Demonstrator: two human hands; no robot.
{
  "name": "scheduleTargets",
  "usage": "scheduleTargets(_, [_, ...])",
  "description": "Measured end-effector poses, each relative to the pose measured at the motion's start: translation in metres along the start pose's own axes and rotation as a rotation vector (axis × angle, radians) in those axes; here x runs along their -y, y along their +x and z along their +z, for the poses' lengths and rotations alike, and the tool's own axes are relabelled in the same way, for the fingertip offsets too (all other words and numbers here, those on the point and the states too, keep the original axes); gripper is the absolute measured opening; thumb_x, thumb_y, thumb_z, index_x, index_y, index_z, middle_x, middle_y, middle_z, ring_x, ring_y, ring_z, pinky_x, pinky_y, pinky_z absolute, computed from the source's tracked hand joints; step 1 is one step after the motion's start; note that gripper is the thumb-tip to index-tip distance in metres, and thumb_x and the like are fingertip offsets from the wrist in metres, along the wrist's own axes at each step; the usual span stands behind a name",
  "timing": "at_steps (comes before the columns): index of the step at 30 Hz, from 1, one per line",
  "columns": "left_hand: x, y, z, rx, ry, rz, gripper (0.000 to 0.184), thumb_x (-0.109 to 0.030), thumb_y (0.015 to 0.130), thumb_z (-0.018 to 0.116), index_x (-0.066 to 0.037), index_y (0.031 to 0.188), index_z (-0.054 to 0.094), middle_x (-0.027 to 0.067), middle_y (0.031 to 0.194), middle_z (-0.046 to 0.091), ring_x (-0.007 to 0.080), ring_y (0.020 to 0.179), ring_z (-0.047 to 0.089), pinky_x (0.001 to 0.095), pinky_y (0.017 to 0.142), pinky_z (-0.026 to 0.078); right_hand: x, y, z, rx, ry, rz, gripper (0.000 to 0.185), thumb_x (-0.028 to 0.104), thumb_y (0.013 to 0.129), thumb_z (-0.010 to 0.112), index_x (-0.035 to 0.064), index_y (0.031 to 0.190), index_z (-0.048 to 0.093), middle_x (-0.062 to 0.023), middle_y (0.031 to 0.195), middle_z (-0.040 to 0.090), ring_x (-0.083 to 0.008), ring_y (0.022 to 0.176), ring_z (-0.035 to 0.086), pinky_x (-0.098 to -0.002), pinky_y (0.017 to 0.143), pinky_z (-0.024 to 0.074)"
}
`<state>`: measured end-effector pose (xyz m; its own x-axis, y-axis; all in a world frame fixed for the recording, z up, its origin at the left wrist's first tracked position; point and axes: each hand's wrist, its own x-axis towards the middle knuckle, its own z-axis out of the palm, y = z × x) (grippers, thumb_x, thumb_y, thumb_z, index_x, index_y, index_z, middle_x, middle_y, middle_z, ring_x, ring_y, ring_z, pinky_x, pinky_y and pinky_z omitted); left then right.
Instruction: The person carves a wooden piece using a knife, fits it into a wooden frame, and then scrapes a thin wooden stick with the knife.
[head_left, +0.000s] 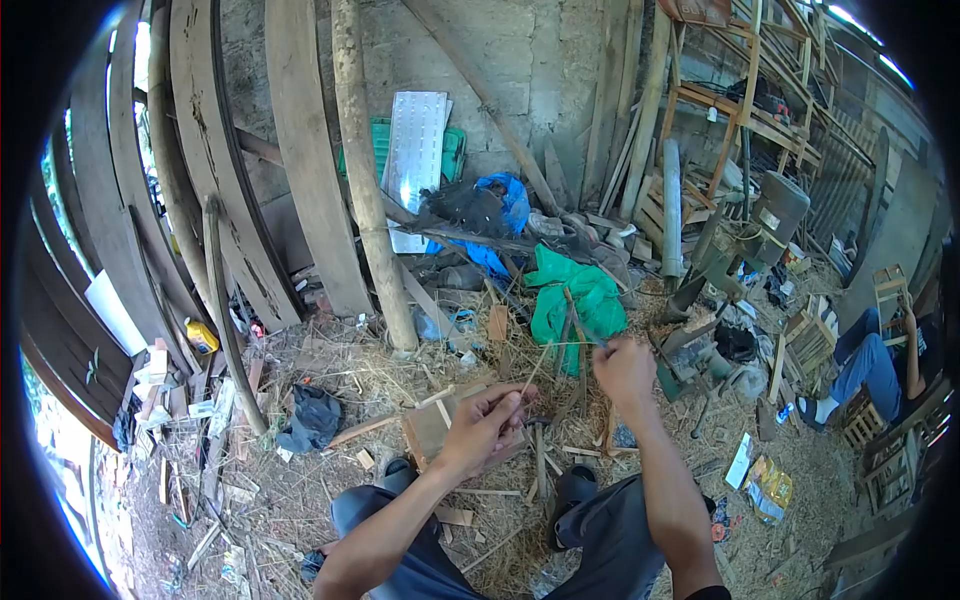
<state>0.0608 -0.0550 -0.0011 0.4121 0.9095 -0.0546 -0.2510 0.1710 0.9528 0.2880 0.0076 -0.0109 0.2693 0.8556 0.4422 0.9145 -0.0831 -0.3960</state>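
Thin pale strip [540, 362] held up between hands, above littered ground; bend seen midway. Lower end pinched between thumb and fingers of left hand [485, 428]; other end apparently gripped in curled fingers of right hand [626, 375]. Work judged under way: strip taken up, not yet released; amount left cannot be told. Beyond, green sheet [570, 300] bunched; below, flat board [427, 432] laid near left hand.

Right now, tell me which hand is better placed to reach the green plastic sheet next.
Probably the right hand: it shows close below the green plastic sheet, while the left hand is lower and farther off. Both seem to hold a thin strand, so neither looks free.
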Motion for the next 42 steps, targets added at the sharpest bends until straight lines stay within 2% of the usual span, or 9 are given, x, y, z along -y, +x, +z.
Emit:
scheduleTargets(2, [-0.001, 0.001, 0.002, -0.095, -0.114, -0.009, 0.029, -0.018, 0.098, 0.050, -0.005, 0.122, 0.057, -0.0018, 0.072, 0.045, 0.0033, 0.047, 0.036, 0.0184, 0.041, 0.028, 0.015, -0.019, -0.007, 0.069, 0.073, -0.028, 0.015, 0.021, 0.071, 0.067, 0.0071, 0.075, 0.071, -0.0186, 0.067, 0.064, -0.0365, 0.066, 0.064, -0.0452, 0.061, 0.0522])
scheduleTargets(7, [0.010, 0.007, 0.003, -0.043, -0.086, -0.027, 0.033, -0.021, 0.098, 0.049, -0.005, 0.126, 0.052, -0.0020, 0.074, 0.043, 0.0042, 0.046, 0.037, 0.0186, 0.040, 0.030, 0.047, -0.041, -0.004, 0.231, 0.117, -0.306, 0.012, 0.019, 0.070, 0.067, 0.0074, 0.068, 0.067, -0.0184, 0.066, 0.064, -0.0367, 0.065, 0.064, -0.0450, 0.063, 0.0516])
scheduleTargets(14, [0.008, 0.003, 0.008, -0.033, -0.073, 0.037, 0.030, -0.017, 0.096, 0.052, -0.004, 0.123, 0.056, -0.0010, 0.073, 0.045, 0.0036, 0.048, 0.038, 0.0189, 0.041, 0.029, 0.030, -0.021, -0.003, 0.143, -0.064, -0.214, 0.010, 0.018, 0.069, 0.067, 0.0086, 0.068, 0.068, -0.0170, 0.067, 0.064, -0.0349, 0.066, 0.065, -0.0444, 0.061, 0.0509])
scheduleTargets(17, [0.017, 0.005, 0.005, -0.016, -0.002, 0.021, 0.037, -0.023, 0.097, 0.050, -0.004, 0.129, 0.052, -0.0018, 0.072, 0.043, 0.0041, 0.046, 0.038, 0.0180, 0.040, 0.030, 0.036, -0.033, -0.003, 0.086, 0.014, -0.303, 0.010, 0.019, 0.070, 0.066, 0.0088, 0.069, 0.069, -0.0168, 0.066, 0.064, -0.0348, 0.065, 0.064, -0.0443, 0.061, 0.0509])
scheduleTargets(20, [0.015, 0.000, 0.008, 0.025, -0.055, 0.000, 0.038, -0.023, 0.097, 0.051, -0.006, 0.130, 0.051, -0.0023, 0.072, 0.042, 0.0041, 0.046, 0.037, 0.0183, 0.040, 0.029, 0.042, -0.037, -0.013, 0.216, 0.087, -0.373, 0.011, 0.019, 0.071, 0.065, 0.0088, 0.071, 0.069, -0.0173, 0.067, 0.064, -0.0355, 0.065, 0.064, -0.0446, 0.061, 0.0509])
scheduleTargets(29, [0.006, 0.000, 0.009, -0.007, -0.017, 0.021, 0.032, -0.017, 0.097, 0.052, -0.005, 0.126, 0.055, -0.0017, 0.073, 0.045, 0.0034, 0.049, 0.037, 0.0194, 0.041, 0.029, 0.005, -0.009, 0.007, 0.041, -0.056, -0.183, 0.011, 0.019, 0.071, 0.065, 0.0086, 0.070, 0.070, -0.0180, 0.067, 0.064, -0.0371, 0.065, 0.064, -0.0468, 0.063, 0.0511])
scheduleTargets(35, [0.014, -0.002, 0.009, -0.008, -0.030, 0.029, 0.032, -0.018, 0.097, 0.052, -0.005, 0.126, 0.055, -0.0019, 0.072, 0.045, 0.0035, 0.050, 0.037, 0.0200, 0.042, 0.030, 0.034, -0.033, -0.005, 0.133, 0.083, -0.290, 0.010, 0.019, 0.071, 0.066, 0.0102, 0.070, 0.070, -0.0162, 0.065, 0.064, -0.0365, 0.066, 0.064, -0.0454, 0.063, 0.0516])
scheduleTargets(39, [0.012, 0.002, 0.006, -0.020, -0.024, 0.010, 0.031, -0.017, 0.097, 0.051, -0.005, 0.126, 0.055, -0.0022, 0.071, 0.045, 0.0041, 0.049, 0.037, 0.0209, 0.042, 0.030, 0.011, -0.006, 0.009, 0.162, -0.054, -0.196, 0.010, 0.021, 0.070, 0.069, 0.0111, 0.072, 0.071, -0.0172, 0.065, 0.064, -0.0365, 0.066, 0.064, -0.0452, 0.063, 0.0516])
scheduleTargets(42, [0.017, 0.006, 0.006, -0.053, 0.038, -0.001, 0.031, -0.017, 0.097, 0.051, -0.005, 0.125, 0.056, -0.0030, 0.071, 0.045, 0.0044, 0.050, 0.038, 0.0211, 0.043, 0.030, 0.023, -0.019, 0.009, 0.034, -0.026, -0.256, 0.012, 0.021, 0.070, 0.069, 0.0096, 0.071, 0.071, -0.0187, 0.066, 0.064, -0.0369, 0.066, 0.064, -0.0458, 0.063, 0.0514])
